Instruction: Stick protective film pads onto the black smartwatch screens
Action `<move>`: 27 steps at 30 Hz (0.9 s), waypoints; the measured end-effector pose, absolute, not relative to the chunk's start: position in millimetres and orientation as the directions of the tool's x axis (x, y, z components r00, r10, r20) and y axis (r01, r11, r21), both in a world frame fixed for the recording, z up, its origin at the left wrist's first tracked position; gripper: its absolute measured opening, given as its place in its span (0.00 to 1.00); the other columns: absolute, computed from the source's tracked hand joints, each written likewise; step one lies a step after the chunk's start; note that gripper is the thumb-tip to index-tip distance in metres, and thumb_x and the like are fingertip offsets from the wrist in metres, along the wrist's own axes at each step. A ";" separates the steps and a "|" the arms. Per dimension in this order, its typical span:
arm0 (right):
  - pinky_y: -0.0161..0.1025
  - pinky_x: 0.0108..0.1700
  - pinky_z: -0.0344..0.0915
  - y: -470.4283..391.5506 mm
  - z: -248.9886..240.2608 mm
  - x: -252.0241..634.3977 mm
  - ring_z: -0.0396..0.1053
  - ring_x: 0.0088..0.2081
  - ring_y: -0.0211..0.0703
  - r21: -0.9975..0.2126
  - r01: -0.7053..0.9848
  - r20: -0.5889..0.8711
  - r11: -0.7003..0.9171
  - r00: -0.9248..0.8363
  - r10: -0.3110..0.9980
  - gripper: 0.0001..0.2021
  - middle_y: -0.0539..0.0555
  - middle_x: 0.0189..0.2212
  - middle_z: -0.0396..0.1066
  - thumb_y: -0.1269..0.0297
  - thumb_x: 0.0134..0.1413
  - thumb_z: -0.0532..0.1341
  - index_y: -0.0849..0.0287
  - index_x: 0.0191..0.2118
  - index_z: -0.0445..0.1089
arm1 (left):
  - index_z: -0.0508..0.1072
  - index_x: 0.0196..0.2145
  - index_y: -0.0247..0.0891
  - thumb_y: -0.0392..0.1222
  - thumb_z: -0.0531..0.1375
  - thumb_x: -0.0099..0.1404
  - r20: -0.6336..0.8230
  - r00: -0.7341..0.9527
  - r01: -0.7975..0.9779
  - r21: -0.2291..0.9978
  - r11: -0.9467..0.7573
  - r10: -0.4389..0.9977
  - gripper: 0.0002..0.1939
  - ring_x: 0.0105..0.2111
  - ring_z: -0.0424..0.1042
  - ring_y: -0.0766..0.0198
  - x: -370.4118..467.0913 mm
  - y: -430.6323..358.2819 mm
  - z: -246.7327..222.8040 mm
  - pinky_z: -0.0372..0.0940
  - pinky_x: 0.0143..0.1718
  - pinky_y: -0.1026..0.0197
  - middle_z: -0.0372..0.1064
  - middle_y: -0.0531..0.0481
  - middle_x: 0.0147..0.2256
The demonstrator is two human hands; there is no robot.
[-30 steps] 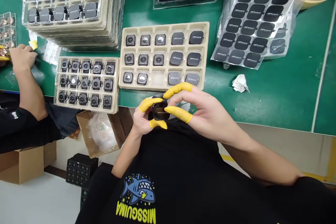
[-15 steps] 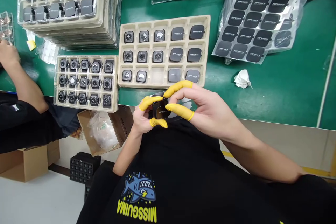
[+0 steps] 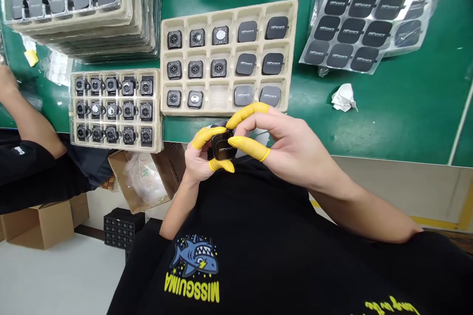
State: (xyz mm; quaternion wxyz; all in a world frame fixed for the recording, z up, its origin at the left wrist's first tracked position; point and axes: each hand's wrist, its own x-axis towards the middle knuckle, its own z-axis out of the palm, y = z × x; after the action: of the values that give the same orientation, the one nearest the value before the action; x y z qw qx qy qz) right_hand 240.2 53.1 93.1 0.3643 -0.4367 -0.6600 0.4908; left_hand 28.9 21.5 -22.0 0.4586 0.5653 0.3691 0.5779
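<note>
A dark square piece sits in two-handed grip just off the near side of the beige tray, below its bare-floored compartment. I have the left hand closed to the piece's width, thumb on the edge away from the tray, a yellow-capped finger on the edge facing it. The right hand bends half-closed, capped fingertips at the piece's right side; whether they have hold of it or merely touch it, I cannot tell. Part of a greyish sheet shows behind them. My worry is slippage: uneven pressure on those narrow edges could shoot the piece free, and with the worktop's near edge running by this spot, it could fall past the dark shirt to the floor. A sideways tug from the right could twist it, too. My right knuckles, raised carelessly, might knock the grey pieces in the tray's nearest row. A smaller tray crowds the tray's left side; to its right runs my widest stretch of green, a crumpled tissue on it and label sheets at its far side.
</note>
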 end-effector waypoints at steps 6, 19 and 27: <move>0.51 0.53 0.73 51.1 89.7 239.4 0.76 0.45 0.52 -0.967 0.214 0.062 0.141 -0.339 0.939 0.06 0.54 0.44 0.80 0.64 0.71 0.69 0.50 0.38 0.75 | 0.86 0.58 0.48 0.74 0.77 0.50 0.326 0.017 -0.101 0.941 -0.323 0.945 0.44 0.45 0.85 0.56 31.9 20.7 -22.8 0.81 0.48 0.57 0.82 0.46 0.48; 0.49 0.51 0.74 51.5 89.2 238.2 0.76 0.45 0.50 -0.963 0.217 0.076 0.157 -0.342 0.937 0.06 0.53 0.43 0.81 0.66 0.71 0.66 0.50 0.38 0.74 | 0.87 0.55 0.47 0.76 0.78 0.40 0.305 -0.021 -0.108 0.946 -0.305 0.952 0.48 0.44 0.86 0.55 33.6 21.6 -17.3 0.81 0.46 0.58 0.83 0.46 0.45; 0.49 0.51 0.74 51.0 88.7 236.7 0.76 0.45 0.50 -0.967 0.203 0.081 0.156 -0.335 0.939 0.06 0.53 0.43 0.81 0.66 0.70 0.67 0.50 0.38 0.73 | 0.87 0.55 0.48 0.75 0.80 0.40 0.298 -0.017 -0.105 0.949 -0.299 0.954 0.48 0.42 0.85 0.57 30.6 20.5 -21.2 0.81 0.48 0.57 0.83 0.47 0.47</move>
State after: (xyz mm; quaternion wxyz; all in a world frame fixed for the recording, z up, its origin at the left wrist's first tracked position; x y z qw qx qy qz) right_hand 236.7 51.0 88.7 0.3799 -0.4335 -0.6584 0.4840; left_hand 30.6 20.5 -21.2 0.4443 0.5424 0.3916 0.5959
